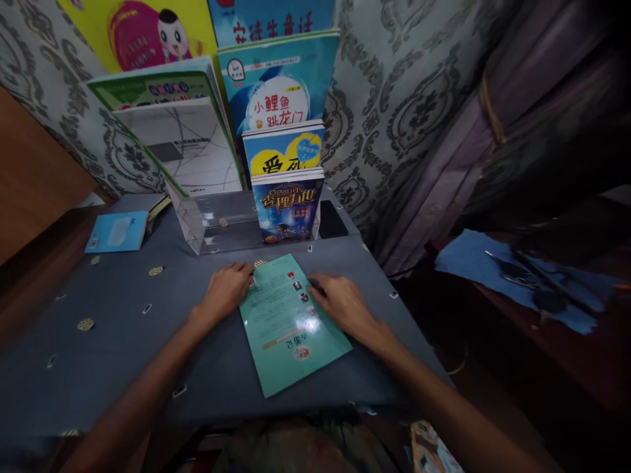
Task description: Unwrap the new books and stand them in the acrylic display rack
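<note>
A thin teal booklet (288, 325) lies flat on the grey table (123, 341), turned at a slant. My left hand (227, 289) rests on the booklet's far left corner, fingers curled over the edge. My right hand (342, 303) lies on the booklet's right edge, fingers bent onto the cover. Just beyond the booklet stands a clear acrylic rack (217, 223) with several upright books, the nearest a dark blue one (286, 205).
A light blue booklet (117, 231) lies at the table's far left. A black phone (332, 219) lies right of the rack. Small gold discs (85, 324) dot the tabletop. Patterned curtains hang behind. A blue cloth (497, 269) with tools sits to the right.
</note>
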Demonstrator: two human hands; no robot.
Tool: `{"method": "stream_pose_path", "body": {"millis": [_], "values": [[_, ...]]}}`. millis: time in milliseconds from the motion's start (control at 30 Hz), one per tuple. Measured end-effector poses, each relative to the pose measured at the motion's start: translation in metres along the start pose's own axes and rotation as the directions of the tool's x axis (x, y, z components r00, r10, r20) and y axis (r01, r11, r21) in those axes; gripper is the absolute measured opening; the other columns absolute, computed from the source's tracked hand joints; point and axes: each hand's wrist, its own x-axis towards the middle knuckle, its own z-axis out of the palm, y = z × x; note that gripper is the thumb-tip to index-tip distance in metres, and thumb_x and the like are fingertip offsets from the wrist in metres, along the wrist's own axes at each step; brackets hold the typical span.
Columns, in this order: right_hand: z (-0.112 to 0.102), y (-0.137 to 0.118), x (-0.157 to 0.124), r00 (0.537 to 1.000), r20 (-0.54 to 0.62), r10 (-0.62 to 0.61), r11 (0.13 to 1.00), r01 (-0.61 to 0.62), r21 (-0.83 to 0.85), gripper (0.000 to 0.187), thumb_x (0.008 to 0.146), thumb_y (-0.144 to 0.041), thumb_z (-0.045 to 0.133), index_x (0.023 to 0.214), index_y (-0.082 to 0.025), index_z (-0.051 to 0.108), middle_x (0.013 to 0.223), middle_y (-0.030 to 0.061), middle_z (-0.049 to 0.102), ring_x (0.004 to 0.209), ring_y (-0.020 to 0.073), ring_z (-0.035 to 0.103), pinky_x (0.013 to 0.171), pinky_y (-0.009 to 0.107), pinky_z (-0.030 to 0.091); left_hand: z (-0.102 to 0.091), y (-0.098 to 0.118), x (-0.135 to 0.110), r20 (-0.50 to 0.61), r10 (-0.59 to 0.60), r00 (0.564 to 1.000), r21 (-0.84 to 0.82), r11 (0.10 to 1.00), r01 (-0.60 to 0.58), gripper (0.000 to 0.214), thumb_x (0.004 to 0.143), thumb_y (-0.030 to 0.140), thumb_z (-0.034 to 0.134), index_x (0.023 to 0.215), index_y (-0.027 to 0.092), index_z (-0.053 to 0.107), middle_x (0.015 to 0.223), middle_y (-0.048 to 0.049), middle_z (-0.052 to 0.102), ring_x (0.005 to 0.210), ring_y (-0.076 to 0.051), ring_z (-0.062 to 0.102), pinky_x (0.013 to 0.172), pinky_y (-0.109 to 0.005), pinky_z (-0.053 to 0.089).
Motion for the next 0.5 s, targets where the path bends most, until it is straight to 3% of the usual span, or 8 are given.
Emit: {"method": "stream_pose_path", "body": {"millis": [100, 233, 367, 500], "values": [[0.001, -0.002, 0.000, 1.000, 0.029, -0.006, 0.997, 0.004, 0.080, 0.021, 0.093, -0.021, 0.058, 0.109, -0.022, 0.071, 0.090, 0.0069, 0.078, 0.081, 0.0245, 0.073, 0.065, 0.028, 0.045, 0.017, 0.001, 0.003, -0.102, 0.019, 0.995, -0.055, 0.998, -0.025, 0.028, 0.100, 0.023, 0.041, 0.114, 0.020, 0.066, 0.110, -0.0104, 0.068, 0.105, -0.025, 0.060, 0.090, -0.037, 0.048], [0.007, -0.005, -0.001, 1.000, 0.022, -0.013, 0.993, 0.011, 0.114, 0.028, 0.093, -0.020, 0.055, 0.117, -0.022, 0.070, 0.095, 0.0087, 0.079, 0.084, 0.0263, 0.074, 0.069, 0.029, 0.049, 0.037, -0.001, 0.011, -0.234, 0.094, 0.968, -0.190, 0.972, -0.141, 0.031, 0.101, 0.019, 0.036, 0.117, 0.018, 0.063, 0.114, -0.0102, 0.066, 0.105, -0.023, 0.057, 0.096, -0.039, 0.047], [0.013, -0.003, 0.000, 1.000, 0.002, -0.030, 0.990, 0.029, 0.138, 0.034, 0.092, -0.017, 0.054, 0.123, -0.020, 0.068, 0.096, 0.0092, 0.079, 0.088, 0.0268, 0.074, 0.075, 0.032, 0.051, 0.042, -0.006, 0.030, -0.290, 0.164, 0.943, -0.242, 0.941, -0.238, 0.028, 0.099, 0.018, 0.039, 0.109, 0.018, 0.065, 0.108, -0.0088, 0.066, 0.103, -0.022, 0.057, 0.097, -0.039, 0.046], [0.017, 0.000, 0.007, 0.998, -0.057, -0.023, 0.988, 0.032, 0.148, 0.035, 0.091, -0.016, 0.054, 0.123, -0.020, 0.068, 0.095, 0.0078, 0.078, 0.086, 0.0250, 0.073, 0.076, 0.031, 0.051, 0.040, -0.010, 0.055, -0.324, 0.165, 0.932, -0.215, 0.946, -0.242, 0.023, 0.095, 0.015, 0.044, 0.103, 0.016, 0.067, 0.103, -0.0088, 0.066, 0.100, -0.022, 0.058, 0.100, -0.039, 0.044]]}}
